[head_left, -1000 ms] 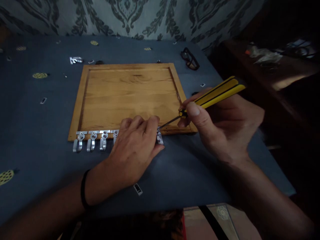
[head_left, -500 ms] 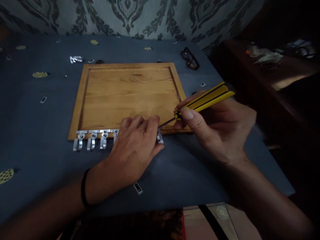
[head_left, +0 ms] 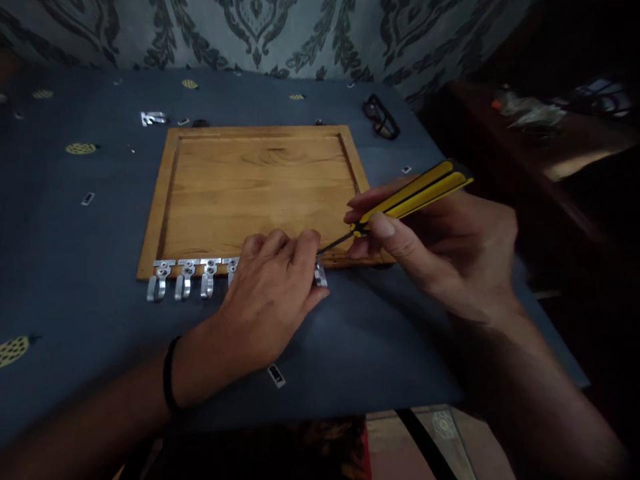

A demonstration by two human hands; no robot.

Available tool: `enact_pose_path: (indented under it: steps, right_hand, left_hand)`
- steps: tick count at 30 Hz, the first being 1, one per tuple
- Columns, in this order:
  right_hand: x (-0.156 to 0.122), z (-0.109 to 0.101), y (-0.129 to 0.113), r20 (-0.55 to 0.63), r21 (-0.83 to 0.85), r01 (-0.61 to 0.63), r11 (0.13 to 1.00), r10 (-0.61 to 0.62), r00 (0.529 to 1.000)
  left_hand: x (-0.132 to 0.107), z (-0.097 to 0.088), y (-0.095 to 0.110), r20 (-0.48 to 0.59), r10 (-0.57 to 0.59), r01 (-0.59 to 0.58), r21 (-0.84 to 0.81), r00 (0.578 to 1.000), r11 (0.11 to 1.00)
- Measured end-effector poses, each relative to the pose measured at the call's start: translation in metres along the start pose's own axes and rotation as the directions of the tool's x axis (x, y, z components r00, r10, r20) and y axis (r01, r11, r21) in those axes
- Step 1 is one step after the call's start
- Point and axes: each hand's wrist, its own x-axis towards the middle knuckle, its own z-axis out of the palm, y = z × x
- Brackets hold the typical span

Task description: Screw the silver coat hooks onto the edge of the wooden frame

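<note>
A table (head_left: 115,267) is standing in front of me, its blue covering showing printed yellow pineapples and small black-and-white labels. A framed wooden board (head_left: 265,200) is lying flat across the middle of it. Past the board's far left corner, a loose silvery hook (head_left: 153,119) is resting, and left of the board a tiny shiny piece (head_left: 131,149) is sitting, too small for me to make out. Dark-framed glasses (head_left: 381,119) are lying beyond the board's far right corner, well apart from the hook.
</note>
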Motion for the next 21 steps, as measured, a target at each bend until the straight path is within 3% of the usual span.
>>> enact_pose_path:
  steps: [5, 11, 21]
  right_hand:
    - [0.0003, 0.0011, -0.0024, 0.006, 0.024, -0.023, 0.999, 0.022, 1.0]
    - [0.0029, 0.0038, -0.0002, -0.219, 0.043, 0.058, 0.997, -0.047, 0.975]
    - [0.0013, 0.0087, 0.0001, -0.123, 0.044, 0.038, 0.998, -0.032, 0.992]
  left_hand:
    - [0.0, 0.0012, -0.0008, -0.015, 0.008, -0.008, 0.007, 1.0, 1.0]
    - [-0.0012, 0.0, -0.0012, -0.004, 0.018, -0.018, 0.005, 1.0, 1.0]
    - [0.0002, -0.0014, -0.0002, 0.038, -0.007, 0.007, 0.006, 0.999, 1.0]
